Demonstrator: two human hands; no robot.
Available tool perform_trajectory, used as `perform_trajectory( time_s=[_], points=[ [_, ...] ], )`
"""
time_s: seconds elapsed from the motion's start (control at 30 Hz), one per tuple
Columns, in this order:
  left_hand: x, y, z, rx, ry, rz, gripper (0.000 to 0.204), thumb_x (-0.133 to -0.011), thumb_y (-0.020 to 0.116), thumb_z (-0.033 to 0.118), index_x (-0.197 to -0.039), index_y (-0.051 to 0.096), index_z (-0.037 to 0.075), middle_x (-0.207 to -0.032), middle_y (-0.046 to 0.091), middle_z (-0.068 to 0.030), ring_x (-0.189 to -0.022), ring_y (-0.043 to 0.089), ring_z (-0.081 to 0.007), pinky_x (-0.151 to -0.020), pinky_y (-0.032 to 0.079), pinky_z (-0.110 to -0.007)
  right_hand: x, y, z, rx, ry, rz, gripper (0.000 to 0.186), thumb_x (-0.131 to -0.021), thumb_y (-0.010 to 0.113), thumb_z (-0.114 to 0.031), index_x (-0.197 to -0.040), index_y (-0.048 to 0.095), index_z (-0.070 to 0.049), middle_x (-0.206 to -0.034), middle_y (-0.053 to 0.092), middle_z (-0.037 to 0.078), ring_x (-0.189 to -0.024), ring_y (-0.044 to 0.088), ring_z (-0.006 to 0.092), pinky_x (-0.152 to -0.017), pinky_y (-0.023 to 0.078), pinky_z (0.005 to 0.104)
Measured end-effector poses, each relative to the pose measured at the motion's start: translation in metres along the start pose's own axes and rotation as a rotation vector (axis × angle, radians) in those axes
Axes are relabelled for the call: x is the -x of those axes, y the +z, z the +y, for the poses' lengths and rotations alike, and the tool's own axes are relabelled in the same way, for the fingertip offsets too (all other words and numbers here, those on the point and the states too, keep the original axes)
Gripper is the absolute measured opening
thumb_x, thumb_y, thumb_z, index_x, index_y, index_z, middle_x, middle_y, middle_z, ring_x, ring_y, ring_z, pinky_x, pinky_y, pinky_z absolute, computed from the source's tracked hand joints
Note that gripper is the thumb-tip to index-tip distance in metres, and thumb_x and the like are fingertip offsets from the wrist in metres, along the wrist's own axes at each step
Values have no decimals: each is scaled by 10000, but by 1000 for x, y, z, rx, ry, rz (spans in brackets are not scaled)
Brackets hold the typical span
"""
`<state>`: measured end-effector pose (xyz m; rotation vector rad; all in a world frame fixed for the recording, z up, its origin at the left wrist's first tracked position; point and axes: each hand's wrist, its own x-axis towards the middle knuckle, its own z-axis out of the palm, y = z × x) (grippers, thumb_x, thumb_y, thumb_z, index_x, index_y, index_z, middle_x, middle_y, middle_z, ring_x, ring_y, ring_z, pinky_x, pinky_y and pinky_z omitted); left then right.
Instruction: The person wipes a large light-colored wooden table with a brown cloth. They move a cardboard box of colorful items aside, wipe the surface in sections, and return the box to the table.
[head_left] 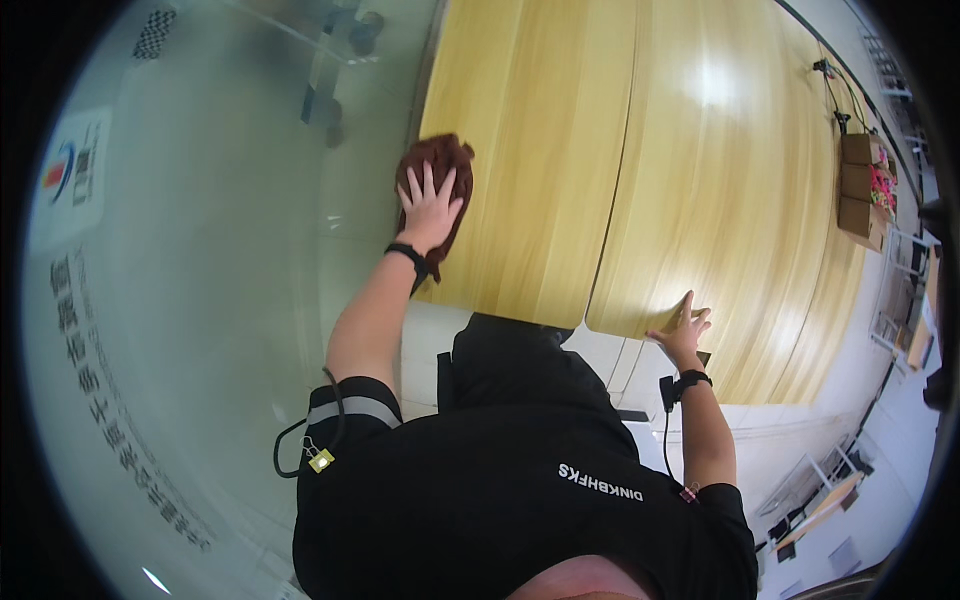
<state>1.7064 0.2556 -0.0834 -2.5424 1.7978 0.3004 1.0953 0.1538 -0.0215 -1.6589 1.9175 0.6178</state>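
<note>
My left hand lies flat with its fingers spread on a dark brown cloth. The crumpled cloth rests at the left edge of the wooden tabletop, and part of it hangs over that edge. At the near edge, my right hand touches the tabletop with its fingers apart and nothing in it. Each wrist wears a black band, and a cable runs from the right one up the arm.
A seam divides the tabletop's panels. Along its far right side stand cardboard boxes with some bright pink items inside, and black cables. To the left rises a frosted glass partition with printing. Shelves and other tables stand beyond on the right.
</note>
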Motion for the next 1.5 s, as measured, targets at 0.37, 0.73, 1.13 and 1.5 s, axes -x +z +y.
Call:
perform_trajectory(
  time_s=[0.37,0.73,1.13,1.5],
  points=[
    [-315,-44,14,-59,30,-34,724,-1117,431,607,-1747,237,308,-1818,116,-230,-1641,70,-567,-1251,57,-807,0,2,9,18,-35,53,1563,-546,1095,-315,-1762,113,-300,-1736,-2,418,-1566,111,697,-1258,320,687],
    [-140,-21,102,103,456,-4,831,-1049,664,422,-1711,300,76,-1735,258,-328,-1603,205,-557,-1288,188,-699,40,30,45,-544,-103,367,1344,-715,1016,-352,-1760,189,-171,-1742,228,353,-1630,218,507,-1286,342,548],
    [193,18,269,451,904,-391,530,-1021,515,-55,-1539,568,41,-1612,512,-245,-1484,480,-468,-1233,415,-507,357,342,244,-1367,850,245,830,-1024,734,-403,-1672,385,-20,-1545,563,269,-1400,567,392,-1124,497,467],
    [292,-38,583,648,1372,-827,458,-986,585,-27,-1429,664,53,-1337,717,-240,-1272,693,-377,-1093,539,-427,368,401,321,-1809,627,65,576,-1117,585,-366,-1645,477,-165,-1390,643,96,-1142,696,258,-808,622,403]
  ],
)
